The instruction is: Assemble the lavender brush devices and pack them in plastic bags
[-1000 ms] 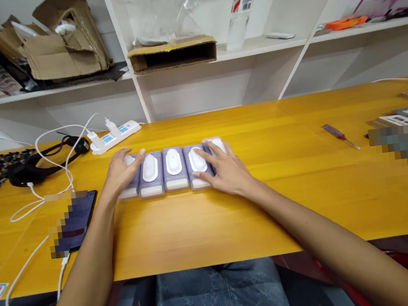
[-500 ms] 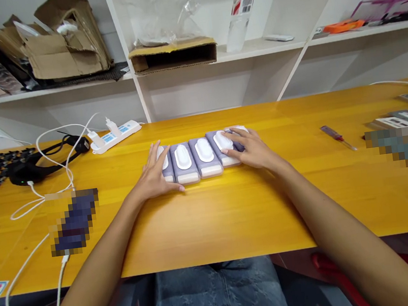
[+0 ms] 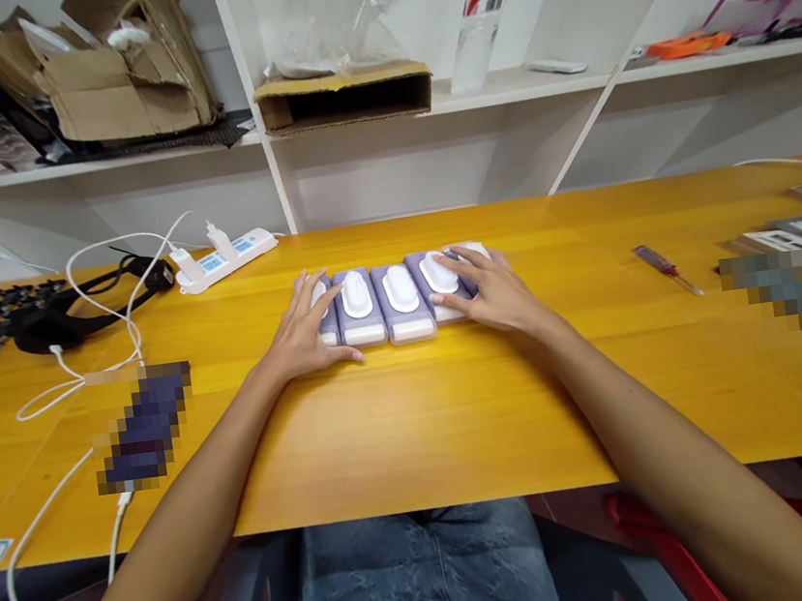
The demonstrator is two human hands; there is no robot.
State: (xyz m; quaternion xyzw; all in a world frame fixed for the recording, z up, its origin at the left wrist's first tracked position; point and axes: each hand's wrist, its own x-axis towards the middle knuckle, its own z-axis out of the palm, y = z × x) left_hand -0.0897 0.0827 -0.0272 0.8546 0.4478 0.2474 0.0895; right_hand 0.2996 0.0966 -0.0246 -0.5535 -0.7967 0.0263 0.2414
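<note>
Several purple wet-wipe packs with white oval lids lie side by side in a row on the table. At the row's left end, my left hand rests with its fingers spread over the end pack and its thumb along the front. My right hand lies at the other end, fingers apart, with fingertips by the lid of a right-hand pack and the thumb low at its front. That pack sits slightly farther back than the middle ones. Another white lid shows partly behind the right hand's fingers.
To the left are a phone on a cable, a black headset and a power strip. A screwdriver lies at right. Behind the table, shelves hold a cardboard box and a plastic bottle.
The left and middle packs have shifted slightly away from me, and their front edges line up more evenly. My left hand has moved back a little with them. My right hand is nearly still.
</note>
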